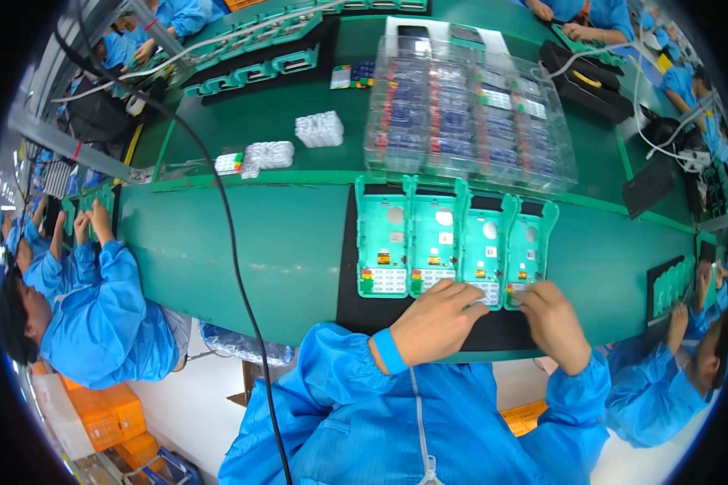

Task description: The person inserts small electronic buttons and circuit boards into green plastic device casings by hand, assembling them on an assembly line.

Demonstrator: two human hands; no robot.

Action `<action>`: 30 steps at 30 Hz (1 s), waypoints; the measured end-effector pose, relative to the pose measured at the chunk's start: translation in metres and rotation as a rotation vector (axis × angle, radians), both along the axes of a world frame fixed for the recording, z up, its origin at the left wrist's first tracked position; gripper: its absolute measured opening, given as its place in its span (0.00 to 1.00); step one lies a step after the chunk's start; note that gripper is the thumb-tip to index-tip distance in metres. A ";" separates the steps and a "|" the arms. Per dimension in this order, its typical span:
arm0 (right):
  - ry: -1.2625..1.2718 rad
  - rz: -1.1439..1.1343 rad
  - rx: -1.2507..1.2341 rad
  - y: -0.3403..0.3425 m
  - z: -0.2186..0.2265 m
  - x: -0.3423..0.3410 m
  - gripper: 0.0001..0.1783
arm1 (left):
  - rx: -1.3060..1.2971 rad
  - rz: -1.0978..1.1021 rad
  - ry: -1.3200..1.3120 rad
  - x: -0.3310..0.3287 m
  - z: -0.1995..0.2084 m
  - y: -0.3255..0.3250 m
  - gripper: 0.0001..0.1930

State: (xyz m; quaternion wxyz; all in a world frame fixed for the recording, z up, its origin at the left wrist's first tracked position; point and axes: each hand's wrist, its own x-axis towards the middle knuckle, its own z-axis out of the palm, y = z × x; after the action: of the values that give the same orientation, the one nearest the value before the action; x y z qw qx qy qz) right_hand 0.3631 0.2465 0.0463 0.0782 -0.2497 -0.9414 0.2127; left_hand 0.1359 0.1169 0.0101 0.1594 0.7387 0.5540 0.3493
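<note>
Several green device housings stand side by side on a black mat (349,275) in front of me. The leftmost housing (372,226) has a white keypad (389,281) with coloured keys at its lower end. My left hand (433,323), with a blue band at its wrist, reaches over the lower ends of the middle housings. Its fingers are bent together by the third housing's keypad (487,293), and their tips are partly hidden. At the rightmost housing (531,242), my right hand (554,323) has its fingers closed at the keypad (513,289), covering most of it.
Beyond the housings stands a clear plastic tray (469,105) full of stacked keypads. White stacked pieces (319,129) lie left of it. A black cable (226,202) hangs across the view. Co-workers in blue sit at left (97,315) and right (655,388).
</note>
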 end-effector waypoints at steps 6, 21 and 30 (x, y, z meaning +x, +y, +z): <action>-0.033 -0.008 0.165 0.008 0.006 -0.008 0.07 | -0.028 0.374 -0.244 -0.063 0.010 -0.054 0.07; 0.237 0.608 0.134 0.024 0.034 -0.376 0.10 | 0.032 0.912 -0.592 -0.105 -0.046 -0.110 0.04; 0.042 0.506 0.328 0.016 -0.017 -0.475 0.15 | 0.050 0.868 -0.623 -0.105 -0.041 -0.108 0.04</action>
State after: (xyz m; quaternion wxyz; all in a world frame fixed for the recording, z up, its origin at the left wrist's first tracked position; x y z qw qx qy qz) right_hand -0.1119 0.2623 0.0296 0.0816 0.0132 -0.9937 0.0756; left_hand 0.0307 0.0088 -0.0310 0.1396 0.3066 0.7266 0.5988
